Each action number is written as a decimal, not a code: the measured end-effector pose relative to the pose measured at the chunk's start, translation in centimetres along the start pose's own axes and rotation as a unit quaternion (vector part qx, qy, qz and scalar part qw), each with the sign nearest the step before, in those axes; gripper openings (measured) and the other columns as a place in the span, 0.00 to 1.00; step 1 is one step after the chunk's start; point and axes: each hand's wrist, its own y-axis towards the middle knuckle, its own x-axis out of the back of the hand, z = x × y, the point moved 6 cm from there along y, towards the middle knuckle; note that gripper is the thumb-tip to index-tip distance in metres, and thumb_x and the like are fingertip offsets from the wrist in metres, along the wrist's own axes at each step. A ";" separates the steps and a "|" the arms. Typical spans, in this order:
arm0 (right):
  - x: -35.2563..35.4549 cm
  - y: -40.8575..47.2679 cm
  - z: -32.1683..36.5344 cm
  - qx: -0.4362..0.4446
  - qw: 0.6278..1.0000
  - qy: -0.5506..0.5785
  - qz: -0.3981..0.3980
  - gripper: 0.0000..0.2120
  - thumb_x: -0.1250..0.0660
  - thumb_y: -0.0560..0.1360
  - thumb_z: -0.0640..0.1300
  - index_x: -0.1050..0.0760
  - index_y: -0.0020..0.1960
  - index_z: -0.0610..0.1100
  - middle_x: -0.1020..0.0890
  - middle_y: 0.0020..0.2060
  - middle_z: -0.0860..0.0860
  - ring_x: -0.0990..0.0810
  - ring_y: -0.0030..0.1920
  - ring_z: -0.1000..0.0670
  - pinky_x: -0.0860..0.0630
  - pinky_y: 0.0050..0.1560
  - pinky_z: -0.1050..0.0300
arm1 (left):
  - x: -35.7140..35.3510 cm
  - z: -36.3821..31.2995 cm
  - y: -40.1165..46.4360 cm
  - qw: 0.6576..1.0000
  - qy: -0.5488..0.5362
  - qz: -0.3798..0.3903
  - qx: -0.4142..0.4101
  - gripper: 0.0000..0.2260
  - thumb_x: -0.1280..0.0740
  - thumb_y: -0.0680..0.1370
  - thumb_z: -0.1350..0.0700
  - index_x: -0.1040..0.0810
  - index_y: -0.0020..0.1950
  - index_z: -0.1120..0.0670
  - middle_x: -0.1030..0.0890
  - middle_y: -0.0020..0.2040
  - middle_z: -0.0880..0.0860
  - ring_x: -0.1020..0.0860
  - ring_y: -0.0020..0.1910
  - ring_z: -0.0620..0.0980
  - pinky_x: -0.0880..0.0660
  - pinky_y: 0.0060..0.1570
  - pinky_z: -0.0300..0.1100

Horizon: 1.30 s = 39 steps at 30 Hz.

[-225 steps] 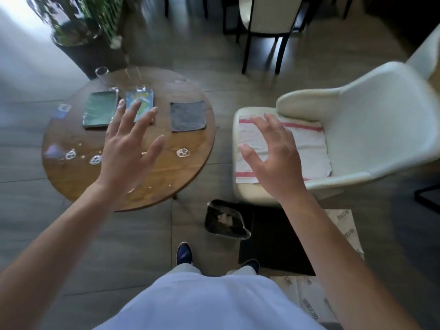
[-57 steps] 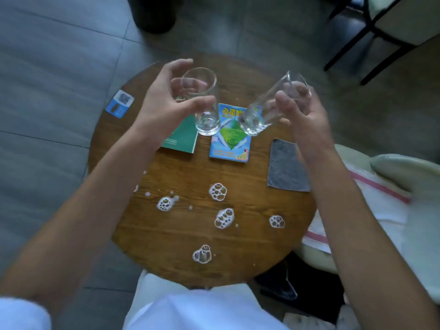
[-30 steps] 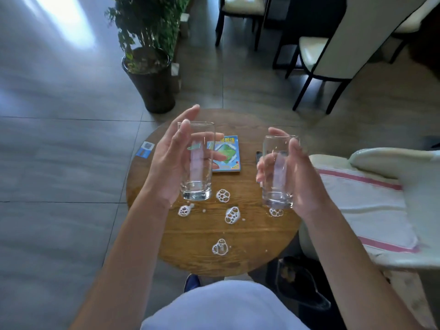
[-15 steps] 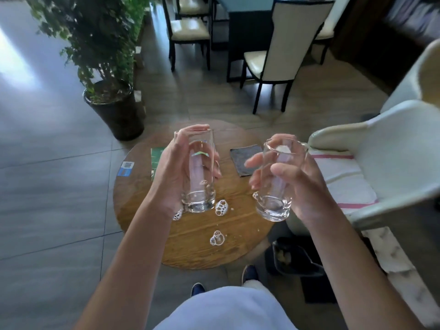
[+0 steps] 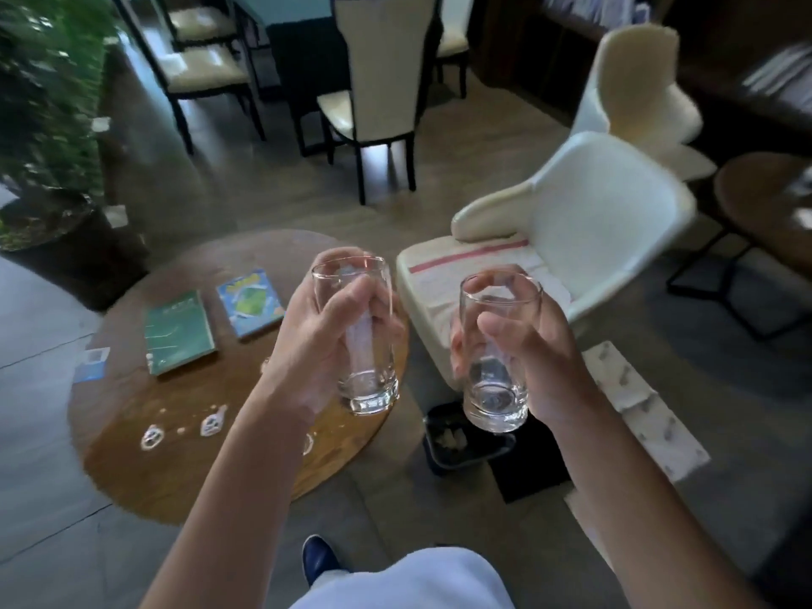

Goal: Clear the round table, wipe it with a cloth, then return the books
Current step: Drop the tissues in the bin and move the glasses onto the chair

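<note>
My left hand point(image 5: 325, 340) grips a clear drinking glass point(image 5: 364, 380), held upright above the right edge of the round wooden table point(image 5: 132, 432). My right hand point(image 5: 531, 358) grips a second clear glass point(image 5: 494, 389), raised over the floor beside the table. A green book point(image 5: 178, 331) and a blue-green book point(image 5: 250, 302) lie on the table's far side. Small white foam blobs point(image 5: 211, 426) dot its near side. The grey cloth is hidden behind my left hand and glass.
A white armchair point(image 5: 606, 222) with a red-striped towel point(image 5: 465, 274) on its seat stands right of the table. A dark bin point(image 5: 457, 437) sits on the floor by it. A potted plant point(image 5: 48, 169) stands far left. Dining chairs point(image 5: 378, 103) lie beyond. Another round table point(image 5: 769, 200) is far right.
The view has swung right and both glasses have moved right with it, away from the table's middle. Both hands keep their grip on the glasses.
</note>
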 end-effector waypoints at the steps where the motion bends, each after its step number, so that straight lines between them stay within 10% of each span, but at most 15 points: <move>1: 1.6 -0.8 0.2 -0.005 1.000 -0.001 -0.013 0.20 0.30 0.71 0.45 0.30 0.59 0.38 0.19 0.32 0.45 0.22 0.31 0.42 0.21 0.35 0.51 | -1.7 0.8 0.1 1.000 0.004 0.013 -0.002 0.32 0.19 0.67 0.44 0.29 0.61 0.57 0.20 0.41 0.59 0.20 0.35 0.57 0.21 0.39 0.48; 25: 19.2 1.6 -1.0 -0.040 0.956 -0.044 -0.289 0.29 0.27 0.69 0.47 0.27 0.67 0.38 0.22 0.39 0.24 0.16 0.35 0.46 0.19 0.42 0.56 | -11.2 13.9 19.6 0.952 -0.054 0.265 0.142 0.27 0.21 0.71 0.46 0.28 0.61 0.58 0.19 0.43 0.61 0.19 0.36 0.58 0.21 0.39 0.46; 39: 27.0 3.4 -2.3 -0.035 0.920 -0.016 -0.389 0.22 0.26 0.70 0.48 0.28 0.59 0.41 0.17 0.39 0.42 0.18 0.33 0.44 0.19 0.38 0.52 | -14.7 18.9 28.0 0.959 0.005 0.230 0.168 0.17 0.32 0.74 0.54 0.29 0.59 0.58 0.18 0.42 0.58 0.19 0.35 0.58 0.21 0.41 0.49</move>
